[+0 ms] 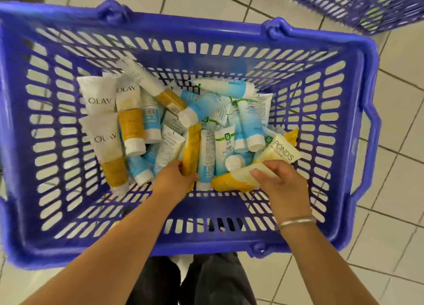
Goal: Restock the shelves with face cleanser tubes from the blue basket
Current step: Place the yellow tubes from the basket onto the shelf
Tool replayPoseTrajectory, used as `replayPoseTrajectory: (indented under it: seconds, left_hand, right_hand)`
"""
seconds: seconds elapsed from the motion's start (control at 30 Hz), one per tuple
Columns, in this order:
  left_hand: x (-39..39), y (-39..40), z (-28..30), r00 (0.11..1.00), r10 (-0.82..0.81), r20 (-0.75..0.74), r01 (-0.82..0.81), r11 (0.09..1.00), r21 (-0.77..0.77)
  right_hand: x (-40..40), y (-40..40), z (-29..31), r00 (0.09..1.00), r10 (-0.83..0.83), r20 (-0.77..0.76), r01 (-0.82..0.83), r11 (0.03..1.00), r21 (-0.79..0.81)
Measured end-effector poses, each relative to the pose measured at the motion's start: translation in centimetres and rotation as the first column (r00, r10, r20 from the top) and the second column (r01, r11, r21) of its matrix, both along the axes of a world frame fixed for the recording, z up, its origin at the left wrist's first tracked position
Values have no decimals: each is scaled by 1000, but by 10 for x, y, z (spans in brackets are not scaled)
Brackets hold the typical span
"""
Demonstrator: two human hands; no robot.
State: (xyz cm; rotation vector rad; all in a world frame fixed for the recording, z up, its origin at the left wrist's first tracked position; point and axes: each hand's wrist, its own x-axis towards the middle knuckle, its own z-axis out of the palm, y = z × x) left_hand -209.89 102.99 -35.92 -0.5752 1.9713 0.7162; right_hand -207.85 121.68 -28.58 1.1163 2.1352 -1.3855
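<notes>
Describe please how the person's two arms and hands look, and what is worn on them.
Both forearms are bare, no sleeves or gloves. The right hand has a thin silver bangle around the wrist. The left hand shows no jewellery or watch.

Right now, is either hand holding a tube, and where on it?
The left hand grips a yellow tube at its lower end. The right hand pinches a pale yellow tube near its middle, in the blue basket.
</notes>
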Motion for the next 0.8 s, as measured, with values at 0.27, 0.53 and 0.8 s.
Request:
replayPoseTrajectory:
  seconds: [0.27, 0.53, 0.8]
  left_hand:
    - [10, 9, -14, 989, 12, -146, -25, 996, -87]
    - [11, -15, -18, 993, 49, -107, -32, 988, 152]
    - [5, -40, -2, 975, 222, -2, -213, 939, 271]
  right_hand:
    - [8, -42, -43, 996, 89, 30, -83, 983, -162]
    - [6, -58, -66, 765, 573, 295, -636, 746, 200]
    - [7, -64, -72, 828, 494, 265, -546, 819, 178]
